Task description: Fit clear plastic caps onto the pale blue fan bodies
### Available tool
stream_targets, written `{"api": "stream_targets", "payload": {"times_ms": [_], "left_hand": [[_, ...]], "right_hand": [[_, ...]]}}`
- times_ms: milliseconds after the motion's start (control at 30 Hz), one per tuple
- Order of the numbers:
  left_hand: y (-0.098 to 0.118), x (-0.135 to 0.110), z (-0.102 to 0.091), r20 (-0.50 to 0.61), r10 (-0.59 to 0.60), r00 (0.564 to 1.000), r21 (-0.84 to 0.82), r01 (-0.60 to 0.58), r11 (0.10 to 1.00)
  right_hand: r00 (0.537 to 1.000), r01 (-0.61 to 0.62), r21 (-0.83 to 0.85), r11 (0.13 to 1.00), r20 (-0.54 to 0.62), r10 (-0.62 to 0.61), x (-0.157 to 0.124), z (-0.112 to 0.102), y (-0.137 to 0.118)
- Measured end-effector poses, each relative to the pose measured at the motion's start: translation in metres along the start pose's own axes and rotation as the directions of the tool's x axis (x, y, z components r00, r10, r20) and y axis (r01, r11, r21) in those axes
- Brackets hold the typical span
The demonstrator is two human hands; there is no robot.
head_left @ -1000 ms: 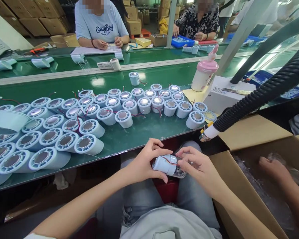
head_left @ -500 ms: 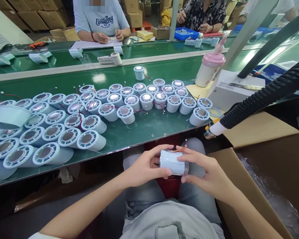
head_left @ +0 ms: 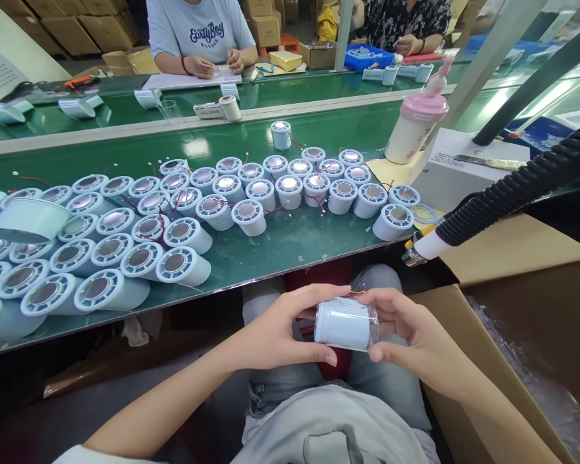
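Note:
Over my lap, below the table's front edge, both hands hold one pale blue cylinder part lying on its side, with thin red wires at its top. My left hand wraps its left end, thumb underneath. My right hand grips its clear right end with fingers curled round it. Several identical pale blue cylinder parts with grilled metal-centred tops and red wires lie in rows on the green table.
An open cardboard box lined with clear plastic stands at my right. A black ribbed hose with a white nozzle reaches in above it. A pink-lidded bottle and white box sit at right. Two people work across the table.
The part has been turned in my hands and now lies flatter, slightly lower and to the right. Another person's hand seen in the box one second ago is gone.

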State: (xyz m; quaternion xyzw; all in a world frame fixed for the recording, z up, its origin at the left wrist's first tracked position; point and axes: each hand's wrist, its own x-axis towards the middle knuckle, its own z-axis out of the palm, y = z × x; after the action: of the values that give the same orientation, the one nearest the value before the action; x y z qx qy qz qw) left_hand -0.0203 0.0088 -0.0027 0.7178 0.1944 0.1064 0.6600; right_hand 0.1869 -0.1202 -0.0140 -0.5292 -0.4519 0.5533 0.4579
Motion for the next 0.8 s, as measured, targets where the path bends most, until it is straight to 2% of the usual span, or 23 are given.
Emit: {"api": "stream_targets", "payload": {"times_ms": [233,467,800], "left_hand": [[-0.003,0.000,-0.004,0.051,0.094,0.994,0.143,-0.100,0.985],[-0.006,0.000,-0.004,0.048,0.152,0.987,0.180,-0.158,0.971],[-0.009,-0.001,-0.006,0.057,0.199,0.978,0.186,-0.206,0.961]], "right_hand": [[0.986,-0.165,0.187,0.968,0.052,0.158,0.002,0.000,0.000],[0.974,-0.221,0.333,0.916,0.030,0.224,0.009,0.006,0.003],[0.923,-0.378,0.399,0.835,0.092,0.374,0.016,0.016,0.005]]}}
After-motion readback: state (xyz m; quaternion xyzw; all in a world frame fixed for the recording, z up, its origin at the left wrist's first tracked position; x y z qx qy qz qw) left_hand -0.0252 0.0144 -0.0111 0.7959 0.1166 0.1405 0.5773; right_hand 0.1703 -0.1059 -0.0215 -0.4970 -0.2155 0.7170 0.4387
